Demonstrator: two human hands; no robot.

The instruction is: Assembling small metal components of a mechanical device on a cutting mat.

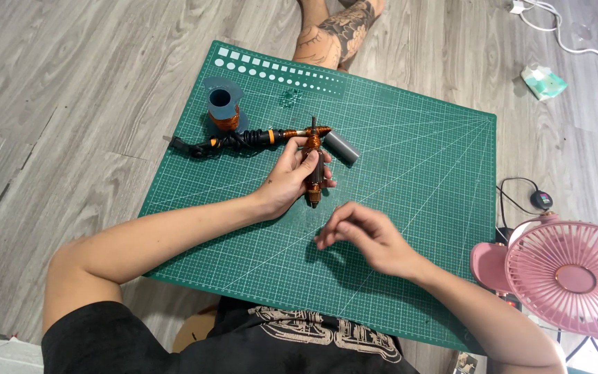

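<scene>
copper-wound motor armature point(313, 170) lies on a green cutting mat point(417, 180) on a wooden floor, gripped by the left hand point(291, 179), whose fingers curl around its dark body. right hand point(368, 235) hovers just above the mat, near the armature but apart from it, fingertips loosely drawn together and holding nothing that can be made out. beyond the armature, touching its top, lies a black and orange coiled tool point(233, 142), with a grey tube point(341, 147) just beside it and a spool of copper wire point(223, 109) behind. a pink fan point(567, 275) stands off the mat's right edge.
</scene>
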